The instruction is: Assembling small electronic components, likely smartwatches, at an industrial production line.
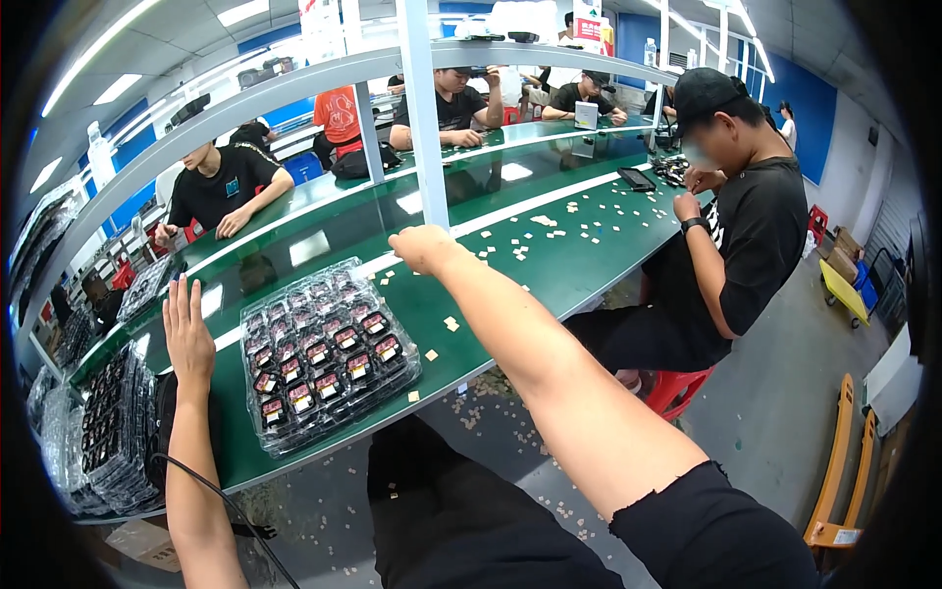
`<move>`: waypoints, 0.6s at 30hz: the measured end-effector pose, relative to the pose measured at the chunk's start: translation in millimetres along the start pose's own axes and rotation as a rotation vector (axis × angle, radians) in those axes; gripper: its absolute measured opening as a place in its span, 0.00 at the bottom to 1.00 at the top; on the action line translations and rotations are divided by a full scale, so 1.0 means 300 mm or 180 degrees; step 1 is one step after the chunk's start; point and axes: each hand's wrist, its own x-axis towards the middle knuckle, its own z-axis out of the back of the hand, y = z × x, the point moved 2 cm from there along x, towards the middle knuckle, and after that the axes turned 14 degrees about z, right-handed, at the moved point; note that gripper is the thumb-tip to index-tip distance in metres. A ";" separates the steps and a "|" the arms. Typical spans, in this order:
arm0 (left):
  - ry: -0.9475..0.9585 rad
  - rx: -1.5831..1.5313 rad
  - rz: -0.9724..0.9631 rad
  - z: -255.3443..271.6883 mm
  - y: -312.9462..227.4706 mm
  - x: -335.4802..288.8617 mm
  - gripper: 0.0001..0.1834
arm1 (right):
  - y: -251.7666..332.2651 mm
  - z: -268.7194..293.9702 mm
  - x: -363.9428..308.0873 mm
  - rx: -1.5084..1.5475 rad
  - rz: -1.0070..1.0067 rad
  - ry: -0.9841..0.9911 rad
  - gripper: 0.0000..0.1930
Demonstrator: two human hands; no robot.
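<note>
My left hand [189, 334] is raised with its fingers stretched out, left of a clear plastic tray [400, 375]. It holds nothing that I can see. In the tray, small black square items [316, 353] with reddish faces and pale labels sit in rows. My right arm reaches forward over the green table [491, 339]. At its end my right hand [422, 249] is closed beside the white post [424, 147], past the tray's far right corner. Whatever its curled fingers hold, if anything, is hidden.
Stacked clear trays [108, 422] of black items stand at the left. Small beige pieces [451, 324] lie scattered on the table and floor. On my right, a person in black [751, 216] sits on a red stool [677, 391]. A black cable [221, 491] crosses my left forearm.
</note>
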 end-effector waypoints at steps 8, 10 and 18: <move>0.0123 -0.1276 0.0675 -0.144 -0.030 -0.020 0.28 | -0.026 -0.075 0.027 0.0522 -0.0319 -0.0250 0.13; 0.0268 -0.1796 0.1127 -0.187 -0.060 -0.029 0.22 | -0.022 -0.106 0.043 0.0685 -0.0411 -0.0460 0.12; 0.0732 -0.4126 0.3450 -0.489 -0.036 -0.081 0.18 | 0.017 -0.209 0.150 0.1216 -0.0653 -0.1222 0.12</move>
